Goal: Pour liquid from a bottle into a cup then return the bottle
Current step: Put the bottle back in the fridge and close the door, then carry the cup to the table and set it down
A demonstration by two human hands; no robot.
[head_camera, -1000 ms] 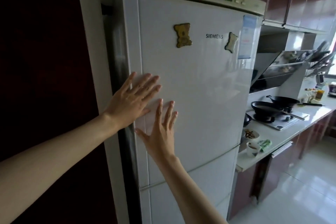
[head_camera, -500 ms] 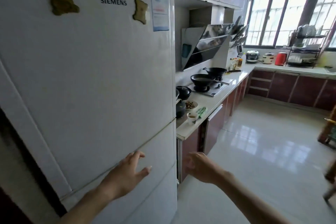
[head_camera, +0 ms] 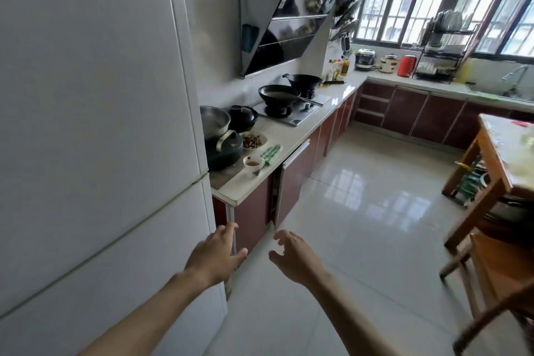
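**Head view: hands off fridge, view turned toward counter**

1.0 s ago both palms lay flat on the fridge door. Now the left hand and right hand hang low in free air, fingers loosely spread, holding nothing.

Fridge: smooth glossy white, door shut, just left of the left fingers. The bottle is not in view; judged back inside, so the return step looks done.

Cup: small, white, amber liquid inside, on the pale stone counter well beyond both sets of fingertips. Beside it sits a dark lidded pot.
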